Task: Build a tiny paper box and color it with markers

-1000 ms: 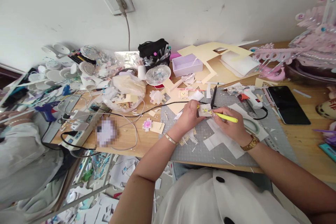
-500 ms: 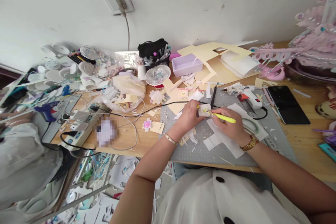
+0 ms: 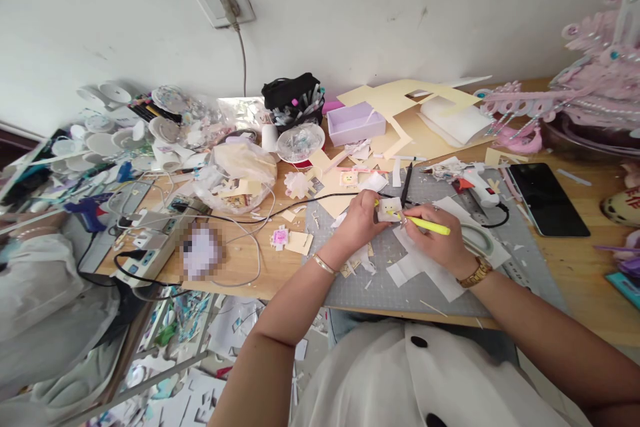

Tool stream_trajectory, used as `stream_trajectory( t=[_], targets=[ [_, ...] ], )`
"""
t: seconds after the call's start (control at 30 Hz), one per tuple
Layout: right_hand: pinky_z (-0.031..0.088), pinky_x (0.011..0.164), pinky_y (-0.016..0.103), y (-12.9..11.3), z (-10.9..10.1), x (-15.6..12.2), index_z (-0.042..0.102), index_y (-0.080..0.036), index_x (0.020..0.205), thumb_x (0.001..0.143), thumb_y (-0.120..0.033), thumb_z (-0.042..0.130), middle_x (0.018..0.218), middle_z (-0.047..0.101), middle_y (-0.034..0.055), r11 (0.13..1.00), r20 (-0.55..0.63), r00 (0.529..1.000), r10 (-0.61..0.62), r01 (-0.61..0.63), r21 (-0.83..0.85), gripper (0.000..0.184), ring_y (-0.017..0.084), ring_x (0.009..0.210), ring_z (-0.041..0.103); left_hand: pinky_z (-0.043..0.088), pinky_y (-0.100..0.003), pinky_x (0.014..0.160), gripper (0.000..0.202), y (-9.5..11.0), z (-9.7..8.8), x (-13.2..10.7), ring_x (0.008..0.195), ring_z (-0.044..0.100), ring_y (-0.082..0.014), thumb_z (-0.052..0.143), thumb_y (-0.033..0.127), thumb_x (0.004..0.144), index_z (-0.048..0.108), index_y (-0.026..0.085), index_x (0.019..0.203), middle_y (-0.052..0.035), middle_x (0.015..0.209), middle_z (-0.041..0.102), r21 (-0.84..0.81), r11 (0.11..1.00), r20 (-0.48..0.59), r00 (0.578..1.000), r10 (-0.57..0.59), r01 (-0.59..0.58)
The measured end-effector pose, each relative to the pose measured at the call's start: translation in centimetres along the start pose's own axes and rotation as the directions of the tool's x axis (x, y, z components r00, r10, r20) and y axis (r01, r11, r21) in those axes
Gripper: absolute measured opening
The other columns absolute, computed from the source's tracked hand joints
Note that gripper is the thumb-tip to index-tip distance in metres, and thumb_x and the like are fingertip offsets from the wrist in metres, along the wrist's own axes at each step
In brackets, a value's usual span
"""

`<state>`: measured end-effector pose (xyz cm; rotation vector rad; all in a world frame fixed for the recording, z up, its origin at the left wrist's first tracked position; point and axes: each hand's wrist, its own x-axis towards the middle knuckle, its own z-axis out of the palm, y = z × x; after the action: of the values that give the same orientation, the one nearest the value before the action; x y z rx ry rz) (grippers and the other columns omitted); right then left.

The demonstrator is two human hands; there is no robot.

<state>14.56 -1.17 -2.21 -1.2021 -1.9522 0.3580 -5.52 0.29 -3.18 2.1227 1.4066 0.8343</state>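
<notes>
Between the thumb and fingers of my left hand [image 3: 363, 219] is a small white square piece [image 3: 389, 208] with yellow and dark marks on it. My right hand [image 3: 434, 238] is closed around a yellow marker [image 3: 427, 224], whose tip reaches the face of the piece. Both hands are over a grey cutting mat [image 3: 365, 290]. White paper sheets [image 3: 440, 277] lie under my right hand. Beyond the hands rest a black pen [image 3: 407, 185] and a small pink-edged square with a yellow face [image 3: 349, 178].
A white glue gun [image 3: 477, 188] and a black-screened phone [image 3: 550, 200] lie to the right. A lilac box [image 3: 357, 124] stands at the back. Black cable [image 3: 300, 202] crosses the table. At left, another person's sleeve [image 3: 37, 273] shows near a power strip [image 3: 150, 247].
Both hands stay nearly in place. The marker tip has shifted slightly over the white piece, and more of its dark marks show.
</notes>
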Motion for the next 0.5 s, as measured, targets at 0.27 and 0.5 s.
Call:
stream_trajectory(
  t=[0.27,0.5],
  targets=[
    [0.052,0.063,0.033,-0.13,-0.19,0.12,0.066,-0.025,0.082,0.086,-0.029,0.058,0.077,0.076,0.0037,0.998,-0.033,0.997,0.068,-0.068,-0.006,0.010,0.021,0.068,0.070,0.051,-0.044,0.091,0.047,-0.04,-0.06,-0.03,0.105,0.062,-0.0271,0.081,0.025,0.075,0.046,0.022,0.107,-0.0096,0.110,0.061,-0.024,1.000,0.001,1.000,-0.002,0.002],
    [0.052,0.062,0.032,-0.04,-0.05,0.11,0.067,-0.025,0.083,0.087,-0.028,0.058,0.077,0.076,0.0035,0.999,-0.065,0.996,0.053,-0.052,0.005,0.010,0.020,0.067,0.070,0.052,-0.042,0.089,0.045,0.12,-0.16,0.04,0.103,0.062,-0.0268,0.081,0.027,0.077,0.046,0.022,0.104,-0.0099,0.109,0.061,-0.011,1.000,0.004,1.000,-0.005,0.005]
  ],
)
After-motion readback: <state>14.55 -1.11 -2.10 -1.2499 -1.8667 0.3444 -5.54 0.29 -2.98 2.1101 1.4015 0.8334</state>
